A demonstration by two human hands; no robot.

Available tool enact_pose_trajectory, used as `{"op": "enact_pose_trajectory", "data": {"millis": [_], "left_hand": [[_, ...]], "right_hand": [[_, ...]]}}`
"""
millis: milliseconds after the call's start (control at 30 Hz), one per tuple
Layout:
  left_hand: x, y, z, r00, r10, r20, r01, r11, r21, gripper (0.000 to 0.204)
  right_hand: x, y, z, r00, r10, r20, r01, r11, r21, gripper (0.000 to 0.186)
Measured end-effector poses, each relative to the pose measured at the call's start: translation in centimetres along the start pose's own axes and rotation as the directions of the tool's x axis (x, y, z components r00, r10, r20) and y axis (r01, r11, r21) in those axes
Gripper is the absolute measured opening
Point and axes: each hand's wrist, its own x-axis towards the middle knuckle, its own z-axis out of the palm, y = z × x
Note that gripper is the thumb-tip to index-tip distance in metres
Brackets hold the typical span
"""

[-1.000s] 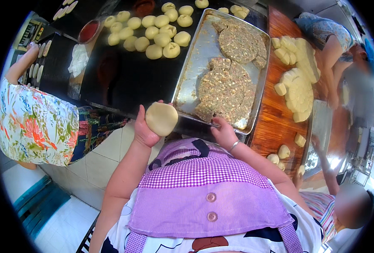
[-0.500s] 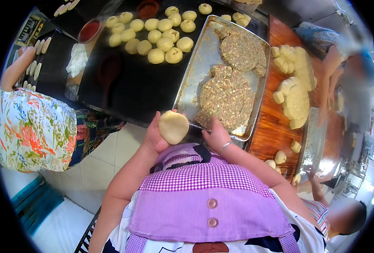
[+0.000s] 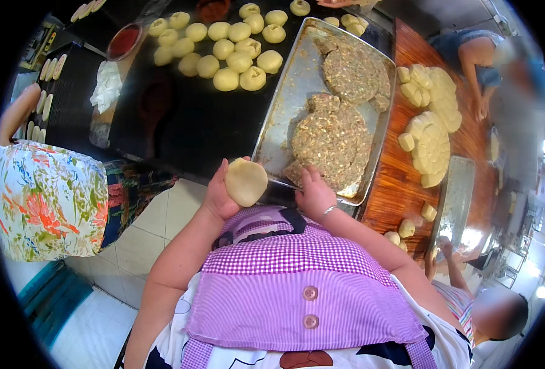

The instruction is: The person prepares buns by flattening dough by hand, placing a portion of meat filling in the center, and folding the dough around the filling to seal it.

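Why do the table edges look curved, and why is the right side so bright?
Head view: the fisheye lens bends straight lines such as the metal tray rim and wooden table edge, and leaves black corners. Daylight glares at the far right, washing out detail there. The left hand and dough disc are sharp.

A dark worktop [image 3: 192, 123] is seen carrying dough balls [image 3: 226, 46] at twelve o'clock, a metal tray [image 3: 285, 117] at two, and a white cloth [image 3: 107, 86] at ten.

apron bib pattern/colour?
Purple-and-white gingham apron bib above a plain lilac panel with two buttons; clearest in the head view.
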Motion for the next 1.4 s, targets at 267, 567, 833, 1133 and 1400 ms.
{"op": "enact_pose_trajectory", "data": {"millis": [267,567,833,1133,1400], "left_hand": [[1.0,0.0,1.0,0.999,-0.034,-0.018,0.034,0.999,0.005,0.052],[2.8,0.6,2.3,0.992,-0.109,-0.06,0.115,0.988,0.101,0.054],[4.6,1.9,3.3,0.977,-0.179,-0.114,0.195,0.969,0.151,0.056],[5.6,3.3,3.8,0.965,-0.201,-0.169,0.227,0.962,0.153,0.057],[6.6,3.2,4.9,0.949,-0.255,-0.185,0.294,0.928,0.229,0.057]], "right_hand": [[1.0,-0.9,-0.7,0.986,0.127,0.107,-0.138,0.984,0.108,0.076],[2.9,-1.0,0.4,0.964,0.212,0.16,-0.242,0.95,0.2,0.09],[3.3,-1.6,-0.1,0.935,0.278,0.22,-0.318,0.932,0.174,0.092],[-0.1,0.7,1.2,0.934,0.306,-0.185,-0.203,0.881,0.428,0.07],[-1.6,2.1,3.3,0.845,0.436,0.309,-0.524,0.563,0.64,0.069]]}}
